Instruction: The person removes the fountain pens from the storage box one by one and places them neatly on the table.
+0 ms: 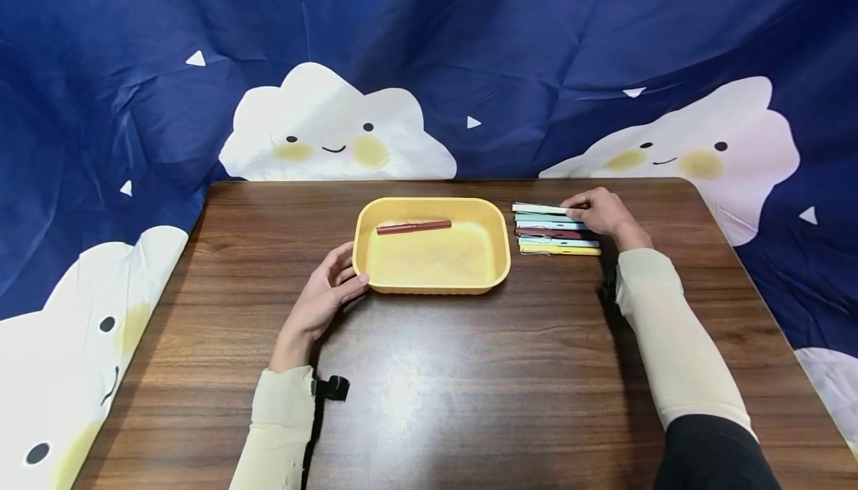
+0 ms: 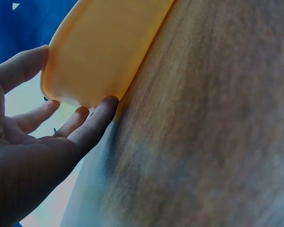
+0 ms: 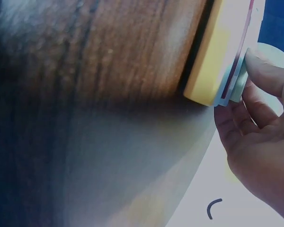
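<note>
A yellow tray (image 1: 429, 287) stands on the table with one dark red pen (image 1: 413, 227) lying in it. At the tray's front left corner my left hand (image 1: 328, 293) holds it, thumb at the rim and fingers against the end wall. Right of the tray lies a row of clipped pens: white, teal, light blue, dark red, pale blue and yellow. My right hand (image 1: 603, 214) reaches over their right ends and pinches the white pen (image 1: 536, 208) at the far side. In the right wrist view the yellow pen (image 3: 208, 71) is nearest and partly hides the others.
The brown wooden table (image 1: 469, 386) ends at a back edge just behind the tray and pens. Behind it hangs a dark blue cloth (image 1: 429, 21) with white clouds. A black strap (image 1: 331, 387) sits at my left wrist.
</note>
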Motion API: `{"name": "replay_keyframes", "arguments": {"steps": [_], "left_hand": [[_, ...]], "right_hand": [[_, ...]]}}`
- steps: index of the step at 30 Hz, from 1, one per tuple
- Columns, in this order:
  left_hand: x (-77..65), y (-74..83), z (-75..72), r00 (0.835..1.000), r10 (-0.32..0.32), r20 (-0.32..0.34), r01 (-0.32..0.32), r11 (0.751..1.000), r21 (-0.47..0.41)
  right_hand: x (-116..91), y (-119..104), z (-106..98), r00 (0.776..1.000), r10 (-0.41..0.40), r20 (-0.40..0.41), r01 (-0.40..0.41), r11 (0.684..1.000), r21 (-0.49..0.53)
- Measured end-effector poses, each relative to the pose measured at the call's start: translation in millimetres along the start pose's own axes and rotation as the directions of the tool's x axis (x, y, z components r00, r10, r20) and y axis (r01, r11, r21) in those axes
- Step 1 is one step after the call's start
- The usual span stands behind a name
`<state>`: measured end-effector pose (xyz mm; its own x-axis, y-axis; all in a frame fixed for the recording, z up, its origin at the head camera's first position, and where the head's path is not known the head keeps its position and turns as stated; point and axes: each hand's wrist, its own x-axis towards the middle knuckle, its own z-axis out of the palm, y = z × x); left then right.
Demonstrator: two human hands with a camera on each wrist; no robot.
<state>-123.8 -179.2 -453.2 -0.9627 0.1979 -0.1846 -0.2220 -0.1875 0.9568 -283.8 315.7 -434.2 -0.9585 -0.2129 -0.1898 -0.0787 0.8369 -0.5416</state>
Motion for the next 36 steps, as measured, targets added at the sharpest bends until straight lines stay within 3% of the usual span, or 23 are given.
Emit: {"name": "replay_keyframes", "arguments": {"steps": [18, 30, 36], "left_hand": [[1.6, 0.2, 0.4, 1.0, 0.015, 0.003, -0.015, 1.0, -0.001], [1.2, -0.6, -0.7, 1.0, 0.018, 0.004, -0.018, 1.0, 0.013], [1.1, -0.5, -0.2, 1.0, 0.014, 0.001, -0.014, 1.0, 0.003]], "right_hand": [[0.3, 1.2, -2.4, 1.0, -0.014, -0.008, 0.014, 1.0, 0.011], [-4.3, 0.3, 1.8, 0.999, 0.022, -0.048, -0.019, 0.999, 0.051], [-7.3, -7.2, 1.6, 0.993, -0.005, -0.119, 0.011, 0.999, 0.053]]}}
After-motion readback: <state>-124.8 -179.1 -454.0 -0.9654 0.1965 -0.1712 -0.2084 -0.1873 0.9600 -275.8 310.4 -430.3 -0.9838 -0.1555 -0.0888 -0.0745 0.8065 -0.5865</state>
